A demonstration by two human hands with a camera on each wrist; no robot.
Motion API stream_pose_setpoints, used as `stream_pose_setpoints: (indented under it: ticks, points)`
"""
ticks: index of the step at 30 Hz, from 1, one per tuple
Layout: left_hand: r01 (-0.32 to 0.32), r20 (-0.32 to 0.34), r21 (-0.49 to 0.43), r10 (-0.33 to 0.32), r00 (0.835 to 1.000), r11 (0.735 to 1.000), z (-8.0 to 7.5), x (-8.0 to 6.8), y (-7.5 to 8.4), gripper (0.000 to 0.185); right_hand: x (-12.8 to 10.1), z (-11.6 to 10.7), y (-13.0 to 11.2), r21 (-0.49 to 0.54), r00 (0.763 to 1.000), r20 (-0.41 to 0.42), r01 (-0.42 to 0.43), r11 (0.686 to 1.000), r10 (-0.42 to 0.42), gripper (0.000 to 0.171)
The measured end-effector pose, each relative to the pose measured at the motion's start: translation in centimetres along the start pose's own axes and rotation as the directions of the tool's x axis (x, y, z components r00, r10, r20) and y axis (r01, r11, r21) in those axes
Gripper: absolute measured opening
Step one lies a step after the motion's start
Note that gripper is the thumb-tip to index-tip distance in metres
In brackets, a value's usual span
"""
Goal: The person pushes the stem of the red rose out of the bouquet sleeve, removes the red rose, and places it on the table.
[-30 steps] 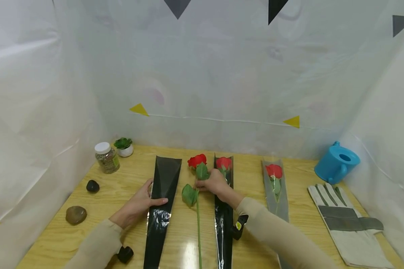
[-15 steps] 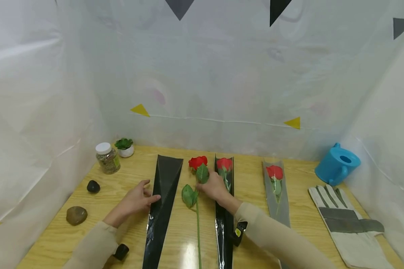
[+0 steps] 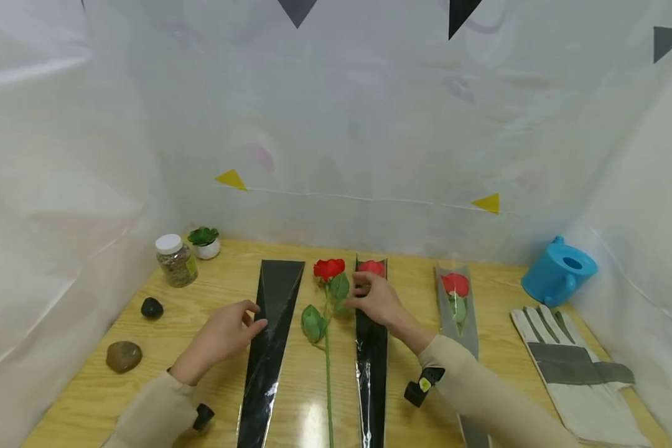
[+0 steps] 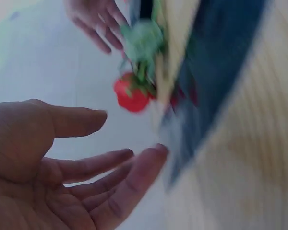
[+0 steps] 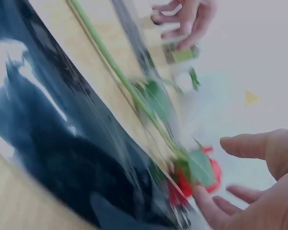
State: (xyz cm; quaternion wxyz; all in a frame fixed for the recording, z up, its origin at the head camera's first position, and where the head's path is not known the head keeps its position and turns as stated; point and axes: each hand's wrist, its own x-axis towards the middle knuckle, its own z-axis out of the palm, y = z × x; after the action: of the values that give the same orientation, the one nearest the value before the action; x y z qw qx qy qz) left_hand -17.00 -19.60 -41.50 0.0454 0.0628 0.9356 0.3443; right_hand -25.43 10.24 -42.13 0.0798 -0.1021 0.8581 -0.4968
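Observation:
A loose red rose [image 3: 328, 269] with a long green stem and two leaves lies on the wooden table. To its left is a flat black flower sleeve [image 3: 271, 342] with a clear front. My left hand [image 3: 224, 333] is at that sleeve's left edge, fingers relaxed and holding nothing; the left wrist view shows a gap between thumb and fingers [image 4: 127, 191]. On the rose's right lies a second black sleeve [image 3: 371, 361] with a red rose inside. My right hand [image 3: 381, 302] hovers over it beside the loose rose's upper leaf, thumb and fingers apart, nothing held.
A grey sleeve [image 3: 470, 348] holding a rose lies farther right, then work gloves [image 3: 579, 373] and a blue watering can [image 3: 560, 272]. On the left stand a lidded jar [image 3: 177, 261] and a small potted plant [image 3: 204, 242], with a black stone [image 3: 152, 308] and a brown stone [image 3: 124, 356].
My right hand has let go of the loose rose's stem and moved right. My left hand has lifted off the left black sleeve, which has shifted slightly.

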Motion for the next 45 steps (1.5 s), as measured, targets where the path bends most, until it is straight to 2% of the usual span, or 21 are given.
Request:
stream_pose_setpoints:
  ticks: [3, 5, 7, 8, 9, 11, 13, 14, 15, 18, 21, 23, 26, 31, 33, 37, 40, 43, 45]
  points:
    - [-0.139, 0.008, -0.022, 0.14, 0.99, 0.99, 0.7, -0.1, 1.6, 0.029, 0.4, -1.6, 0.3, 0.007, 0.999, -0.044, -0.009, 1.0, 0.009, 0.053]
    - [-0.221, 0.065, -0.082, 0.226, 0.972, 0.972, 1.5, 0.0, 2.6, 0.026, 0.7, -2.6, 0.8, 0.007, 0.997, -0.077, -0.028, 1.0, 0.029, 0.051]
    - [-0.25, 0.144, -0.194, 0.28, 0.949, 0.949, 2.6, 0.0, 3.6, 0.028, 1.1, -3.3, 1.5, 0.004, 0.993, -0.109, -0.055, 0.998, 0.055, 0.053]
    - [-0.234, 0.187, -0.27, 0.29, 0.939, 0.934, 3.1, -0.1, 4.0, 0.03, 1.2, -3.6, 1.9, 0.002, 0.99, -0.123, -0.074, 0.997, 0.073, 0.055]
    - [-0.196, 0.237, -0.367, 0.295, 0.926, 0.909, 3.6, -0.2, 4.5, 0.034, 1.4, -3.8, 2.4, 0.005, 0.987, -0.133, -0.09, 0.996, 0.09, 0.059]
    - [-0.056, 0.331, -0.543, 0.275, 0.902, 0.838, 4.6, -0.4, 5.7, 0.042, 1.6, -4.2, 3.2, 0.004, 0.981, -0.147, -0.125, 0.992, 0.124, 0.068]
    - [0.122, 0.421, -0.675, 0.245, 0.873, 0.728, 5.5, -0.7, 6.8, 0.052, 1.7, -4.3, 3.9, 0.026, 0.975, -0.14, -0.173, 0.985, 0.175, 0.078]
    - [0.206, 0.462, -0.712, 0.228, 0.857, 0.671, 5.8, -0.9, 7.4, 0.057, 1.8, -4.3, 4.1, 0.038, 0.97, -0.131, -0.201, 0.979, 0.204, 0.083]
    - [0.277, 0.497, -0.733, 0.211, 0.842, 0.621, 6.2, -1.1, 7.9, 0.061, 1.7, -4.3, 4.3, 0.051, 0.966, -0.121, -0.224, 0.973, 0.229, 0.087]
    - [0.431, 0.572, -0.746, 0.158, 0.805, 0.507, 7.3, -1.6, 9.1, 0.069, 1.7, -4.2, 4.7, 0.045, 0.956, -0.085, -0.276, 0.96, 0.279, 0.095]
    - [0.501, 0.608, -0.735, 0.116, 0.785, 0.457, 8.4, -1.9, 10.0, 0.072, 1.5, -3.9, 4.6, -0.004, 0.955, -0.075, -0.288, 0.957, 0.287, 0.099]
    - [0.523, 0.618, -0.729, 0.096, 0.78, 0.442, 9.0, -2.0, 10.3, 0.073, 1.4, -3.6, 4.5, -0.048, 0.959, -0.076, -0.279, 0.959, 0.275, 0.101]
    - [0.537, 0.623, -0.716, 0.063, 0.779, 0.446, 9.6, -1.9, 10.4, 0.073, 1.3, -3.3, 4.4, -0.075, 0.96, -0.087, -0.272, 0.959, 0.266, 0.1]
    - [0.533, 0.602, -0.724, 0.024, 0.798, 0.439, 9.9, -1.7, 10.4, 0.072, 1.2, -3.3, 4.6, -0.051, 0.959, -0.078, -0.278, 0.959, 0.274, 0.093]
    - [0.526, 0.592, -0.732, 0.022, 0.805, 0.434, 10.0, -1.7, 10.5, 0.073, 1.2, -3.4, 4.8, -0.028, 0.958, -0.073, -0.279, 0.96, 0.276, 0.085]
    - [0.532, 0.598, -0.73, 0.023, 0.802, 0.429, 10.4, -1.8, 10.5, 0.074, 1.2, -3.6, 5.2, 0.03, 0.963, -0.027, -0.268, 0.963, 0.269, 0.046]
    - [0.541, 0.606, -0.722, 0.017, 0.795, 0.431, 10.7, -1.8, 10.4, 0.074, 0.9, -3.9, 5.5, 0.119, 0.962, 0.028, -0.271, 0.955, 0.27, 0.024]
    - [0.543, 0.612, -0.715, 0.017, 0.791, 0.44, 10.8, -1.8, 10.4, 0.073, 0.6, -4.4, 5.6, 0.212, 0.957, 0.071, -0.289, 0.934, 0.28, 0.024]
    - [0.541, 0.615, -0.706, 0.018, 0.788, 0.457, 10.8, -1.8, 10.3, 0.071, 0.4, -4.9, 5.2, 0.261, 0.951, 0.09, -0.309, 0.914, 0.296, 0.029]
